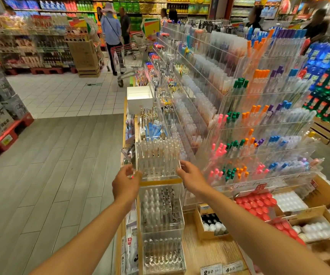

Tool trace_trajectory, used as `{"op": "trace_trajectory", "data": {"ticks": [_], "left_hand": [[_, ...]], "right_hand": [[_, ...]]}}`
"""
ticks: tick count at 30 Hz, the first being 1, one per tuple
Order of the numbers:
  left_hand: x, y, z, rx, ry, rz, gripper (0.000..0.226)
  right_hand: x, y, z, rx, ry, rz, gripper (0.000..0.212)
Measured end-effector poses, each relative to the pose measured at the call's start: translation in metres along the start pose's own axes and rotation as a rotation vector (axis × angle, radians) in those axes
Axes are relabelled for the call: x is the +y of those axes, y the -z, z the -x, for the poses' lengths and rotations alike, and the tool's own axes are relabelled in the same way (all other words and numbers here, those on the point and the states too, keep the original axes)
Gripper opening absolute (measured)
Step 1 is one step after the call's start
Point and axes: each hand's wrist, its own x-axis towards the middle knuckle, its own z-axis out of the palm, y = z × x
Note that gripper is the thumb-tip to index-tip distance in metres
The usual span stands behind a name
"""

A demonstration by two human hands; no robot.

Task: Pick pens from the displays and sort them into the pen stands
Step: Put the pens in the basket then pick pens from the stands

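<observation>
A clear acrylic pen stand (157, 157) full of clear-barrelled pens stands on top of a stepped clear stand (161, 211) at the near end of the display. My left hand (126, 180) is at the top stand's left side, fingers curled around a clear pen with a red tip. My right hand (191, 174) touches the stand's right lower corner, fingers bent against the acrylic. To the right, tiered acrylic racks (259, 135) hold pens with pink, green, orange, purple and blue caps.
A long acrylic pen display (190, 80) runs away along the wooden counter (209, 253). Cardboard boxes of red-capped (256, 205) and white-capped items sit at right. A white box (139, 98) lies behind the stands. Shoppers with a cart (128, 58) stand in the aisle.
</observation>
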Motion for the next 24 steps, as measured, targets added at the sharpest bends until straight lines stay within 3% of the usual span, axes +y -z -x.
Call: {"op": "trace_trajectory", "data": {"ticks": [3, 14, 19, 24], "left_hand": [[-0.005, -0.003, -0.008, -0.179, 0.126, 0.054, 0.043], [-0.005, -0.002, 0.000, -0.191, 0.187, 0.139, 0.045], [-0.010, 0.002, 0.005, -0.250, 0.242, 0.217, 0.028], [-0.025, 0.010, 0.024, -0.305, 0.255, 0.194, 0.037]], "right_hand": [[-0.003, 0.003, 0.000, -0.020, 0.002, -0.029, 0.042], [-0.004, 0.008, 0.005, -0.075, -0.043, -0.134, 0.044], [0.005, 0.009, 0.020, -0.101, -0.088, -0.205, 0.051], [0.020, 0.022, 0.048, -0.037, -0.146, -0.303, 0.054]]}}
